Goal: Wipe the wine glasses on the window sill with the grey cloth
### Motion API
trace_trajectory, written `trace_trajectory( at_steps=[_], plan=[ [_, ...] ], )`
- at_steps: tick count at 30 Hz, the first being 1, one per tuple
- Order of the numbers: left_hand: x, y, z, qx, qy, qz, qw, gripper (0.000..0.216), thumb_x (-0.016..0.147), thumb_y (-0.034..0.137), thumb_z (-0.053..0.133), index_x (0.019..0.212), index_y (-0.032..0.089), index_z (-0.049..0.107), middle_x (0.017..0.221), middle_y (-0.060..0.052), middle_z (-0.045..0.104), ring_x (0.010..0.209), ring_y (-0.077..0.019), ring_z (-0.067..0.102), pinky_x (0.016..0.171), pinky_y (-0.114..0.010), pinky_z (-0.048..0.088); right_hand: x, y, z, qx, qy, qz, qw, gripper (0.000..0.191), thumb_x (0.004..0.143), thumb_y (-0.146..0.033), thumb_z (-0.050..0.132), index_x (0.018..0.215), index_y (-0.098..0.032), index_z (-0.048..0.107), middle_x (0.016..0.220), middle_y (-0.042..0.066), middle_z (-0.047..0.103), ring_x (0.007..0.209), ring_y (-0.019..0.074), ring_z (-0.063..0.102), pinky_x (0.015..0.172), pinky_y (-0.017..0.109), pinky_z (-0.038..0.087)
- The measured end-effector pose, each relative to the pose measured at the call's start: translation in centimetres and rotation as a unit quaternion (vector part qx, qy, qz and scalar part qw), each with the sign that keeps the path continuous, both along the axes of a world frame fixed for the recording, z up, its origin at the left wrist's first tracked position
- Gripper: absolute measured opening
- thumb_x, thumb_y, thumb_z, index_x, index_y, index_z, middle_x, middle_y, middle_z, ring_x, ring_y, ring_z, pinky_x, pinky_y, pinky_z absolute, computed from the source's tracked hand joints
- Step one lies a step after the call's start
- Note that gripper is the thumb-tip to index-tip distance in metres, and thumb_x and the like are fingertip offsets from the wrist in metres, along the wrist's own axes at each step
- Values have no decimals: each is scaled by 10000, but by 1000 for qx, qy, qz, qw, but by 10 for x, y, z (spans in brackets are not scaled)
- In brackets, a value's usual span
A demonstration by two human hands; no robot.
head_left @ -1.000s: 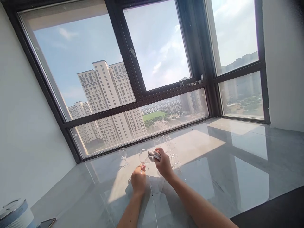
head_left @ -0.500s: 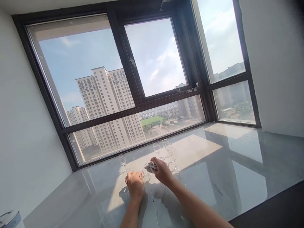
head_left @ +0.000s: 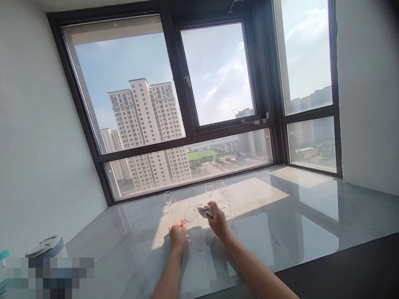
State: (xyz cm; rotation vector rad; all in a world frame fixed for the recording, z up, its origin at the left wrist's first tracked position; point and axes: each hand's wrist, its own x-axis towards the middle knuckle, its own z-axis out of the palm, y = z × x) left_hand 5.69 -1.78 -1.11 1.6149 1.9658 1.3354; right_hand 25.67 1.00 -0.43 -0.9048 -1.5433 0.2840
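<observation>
My left hand [head_left: 177,236] is closed, its fingertips pinching a clear stemmed glass [head_left: 189,214] that tilts above the glossy sill. In my right hand [head_left: 218,222] is a bunched pale cloth [head_left: 205,211], held just right of that glass's bowl; whether the two touch I cannot tell. One stemmed glass [head_left: 167,198] stands alone by the window, beyond my left hand. Past my right hand, several more stemmed glasses [head_left: 220,185] stand in a cluster, partly hidden by that hand and the cloth.
The glossy grey sill [head_left: 258,241] stretches under a dark window frame [head_left: 146,147]. A lidded round container [head_left: 46,247] stands at lower left, beside a teal-edged item [head_left: 3,255] cut off by the frame. The sill's front edge runs along the lower right.
The cloth and my right hand have drawn away from the glass, toward the right. The glass's bowl now shows more openly above my left hand. The view has shifted, revealing more at lower left.
</observation>
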Motion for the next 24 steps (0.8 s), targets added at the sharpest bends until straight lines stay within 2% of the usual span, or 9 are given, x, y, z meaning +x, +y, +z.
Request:
trace_trajectory(
  at_steps=[5,9,11,13,15,17,19,22,24],
  plan=[
    [-2,1,-5,43,3,-25,999,154,810,198,536,731,214,666,1009,-98,739,1041,-233,649,952,-334,427,-3,-8,-5,-53,5,72,996,369,668,-110,516,1014,-238,528,800,8,648,670,169,576,605,259,407],
    [0,5,-3,28,84,-12,996,237,871,220,465,767,216,679,905,-75,734,954,-216,653,869,-310,440,-7,-5,-2,-120,59,143,981,486,593,-119,535,1063,-238,500,698,-34,594,591,136,515,536,223,355],
    [2,3,0,21,144,18,989,290,902,239,429,734,221,664,824,-70,711,857,-214,639,801,-307,433,-10,-6,1,-182,105,218,953,528,563,-131,527,1075,-245,470,656,-67,554,515,111,452,484,211,334],
    [6,-3,3,29,201,36,978,308,912,230,409,763,218,678,830,-79,696,831,-222,614,770,-312,415,-11,-8,5,-229,143,296,916,552,558,-148,537,1093,-253,447,664,-83,544,471,93,408,444,206,328],
    [12,-10,5,43,259,33,964,287,885,184,429,838,216,711,873,-87,688,876,-245,590,775,-330,397,-11,-9,9,-236,177,327,898,562,570,-162,558,1111,-256,435,700,-81,552,476,89,408,435,207,339],
    [18,-16,7,62,309,14,949,296,842,133,460,889,226,738,886,-83,675,920,-267,566,798,-356,381,-9,-8,12,-208,217,302,905,563,582,-170,565,1121,-255,424,729,-74,562,503,92,426,456,211,355],
    [25,-20,8,90,335,-15,938,327,817,99,478,903,248,755,870,-71,661,935,-270,549,831,-377,372,-5,-6,14,-160,236,246,926,548,595,-171,554,1120,-249,420,743,-64,576,556,107,472,508,223,386],
    [29,-20,8,134,322,-42,936,352,820,75,477,906,254,767,850,-61,651,936,-252,546,868,-379,377,1,-2,15,-92,211,154,961,502,613,-165,525,1102,-236,439,748,-43,596,649,137,532,588,245,410],
    [28,-19,7,156,294,-48,942,342,828,83,482,930,242,766,858,-62,655,949,-247,551,872,-369,393,5,0,15,-89,202,113,969,472,624,-171,518,1086,-232,446,731,-40,594,645,144,533,597,254,407]
  ],
)
